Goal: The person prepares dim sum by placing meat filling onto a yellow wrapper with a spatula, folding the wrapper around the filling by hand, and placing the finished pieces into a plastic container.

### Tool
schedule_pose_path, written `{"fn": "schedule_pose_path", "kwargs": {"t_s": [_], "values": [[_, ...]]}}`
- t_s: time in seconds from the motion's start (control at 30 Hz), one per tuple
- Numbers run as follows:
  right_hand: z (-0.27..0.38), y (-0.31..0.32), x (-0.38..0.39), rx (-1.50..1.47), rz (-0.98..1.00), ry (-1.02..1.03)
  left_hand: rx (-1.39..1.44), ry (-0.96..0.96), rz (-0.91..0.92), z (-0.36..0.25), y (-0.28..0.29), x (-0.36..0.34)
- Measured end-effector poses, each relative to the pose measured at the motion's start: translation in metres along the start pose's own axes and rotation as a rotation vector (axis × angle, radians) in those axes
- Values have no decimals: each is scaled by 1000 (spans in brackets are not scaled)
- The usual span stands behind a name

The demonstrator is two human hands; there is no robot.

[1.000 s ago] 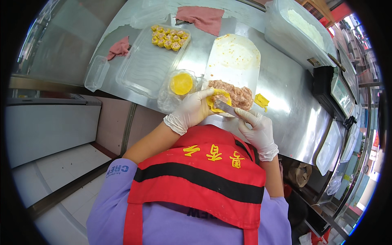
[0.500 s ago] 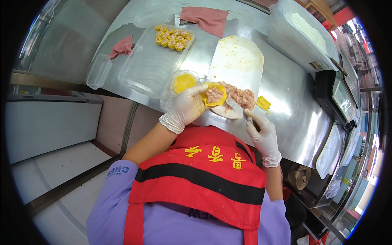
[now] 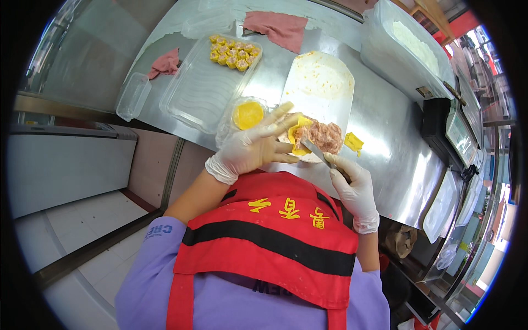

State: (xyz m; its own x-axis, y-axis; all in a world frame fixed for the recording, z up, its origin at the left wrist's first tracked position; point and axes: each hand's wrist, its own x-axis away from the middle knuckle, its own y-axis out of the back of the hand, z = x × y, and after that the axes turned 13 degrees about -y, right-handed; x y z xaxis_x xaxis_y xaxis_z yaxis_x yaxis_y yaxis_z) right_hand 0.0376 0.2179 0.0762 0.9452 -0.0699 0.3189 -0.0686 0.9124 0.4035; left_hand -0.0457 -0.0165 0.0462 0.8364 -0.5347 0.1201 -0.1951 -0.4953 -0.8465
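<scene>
A yellow wrapper (image 3: 300,136) is cradled on the gloved left hand (image 3: 254,148), fingers spread flat and apart beneath it. A thin metal spatula (image 3: 318,154) is gripped in the gloved right hand (image 3: 355,190), fingers closed around its handle, blade tip laid at the wrapper's near edge. Just right of the wrapper, a mound of pink minced filling (image 3: 324,136) is seen at the near end of a white cutting board (image 3: 322,88), smeared further up. A small yellow scrap (image 3: 353,142) lies right of the board on the steel counter (image 3: 385,126). A stack of round yellow wrappers (image 3: 248,114) sits in a clear bag left of the hands. Farther left, a clear tray (image 3: 203,93) holds finished yellow dumplings (image 3: 234,52) at its far end. Two pink cloths (image 3: 275,26) (image 3: 165,63) lie at the far side. A red apron (image 3: 275,242) is worn over purple sleeves.
</scene>
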Motion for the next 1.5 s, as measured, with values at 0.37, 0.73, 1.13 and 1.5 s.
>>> {"fn": "schedule_pose_path", "kwargs": {"t_s": [0.37,0.73,1.13,1.5], "values": [[19,-5,-1,415,15,147,-1178,-67,223,26,25,-16],[52,16,0,869,72,251,-1280,-169,500,40,13,-28],[42,17,3,504,19,165,-860,79,285,12,15,-16],[55,12,4,825,93,230,-1415,-13,587,23,5,-31]]}}
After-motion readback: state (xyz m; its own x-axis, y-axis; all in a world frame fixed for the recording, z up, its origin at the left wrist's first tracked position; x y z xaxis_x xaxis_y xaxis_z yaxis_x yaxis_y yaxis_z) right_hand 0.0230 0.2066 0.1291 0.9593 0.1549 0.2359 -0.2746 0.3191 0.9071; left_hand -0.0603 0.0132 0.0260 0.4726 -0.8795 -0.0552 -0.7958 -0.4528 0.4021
